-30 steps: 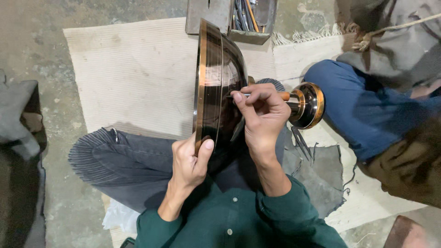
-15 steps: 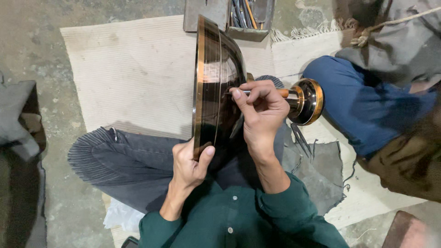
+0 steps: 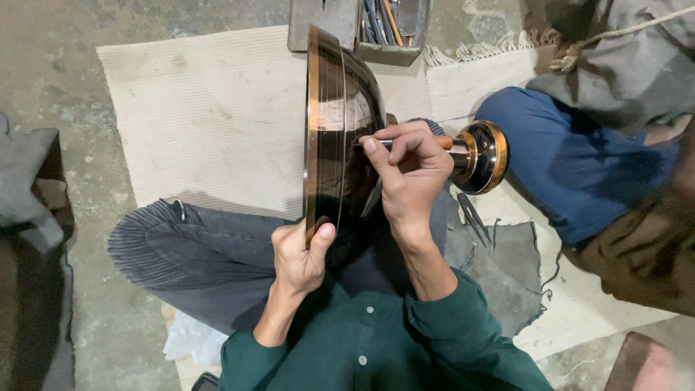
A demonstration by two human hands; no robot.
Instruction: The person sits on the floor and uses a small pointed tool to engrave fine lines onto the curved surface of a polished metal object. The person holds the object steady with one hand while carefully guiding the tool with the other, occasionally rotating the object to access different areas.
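A large dark metal bowl (image 3: 340, 137) with a copper-coloured rim stands on edge over the lap of a person sitting on the floor, its round foot (image 3: 481, 157) pointing to the right. The left hand (image 3: 300, 257) grips the lower rim, thumb pressed on the near face and the other fingers hidden behind the bowl. The right hand (image 3: 413, 170) rests against the bowl's outer side, its fingers pinched narrow around a thin tool (image 3: 394, 143) with a wooden handle; the tool's tip touches the dark surface, but its point is too small to make out. The inside of the bowl faces left and shows only as a thin sliver. Beneath the bowl lie grey trousers (image 3: 195, 253) and the person's green shirt (image 3: 384, 347), which is cut off by the bottom edge. A pale woven mat (image 3: 210, 123) covers the concrete floor (image 3: 58, 65). Beside the right forearm a small forked metal tool (image 3: 474, 217) lies on a grey rag (image 3: 499, 282). At the top edge a metal box (image 3: 362, 25) holds several rods, only partly in view. To the right, another person's knee in blue cloth (image 3: 572, 159) and a grey sleeve (image 3: 622, 65) run out of view. A dark bundle (image 3: 32, 239) at the left edge is hard to identify.
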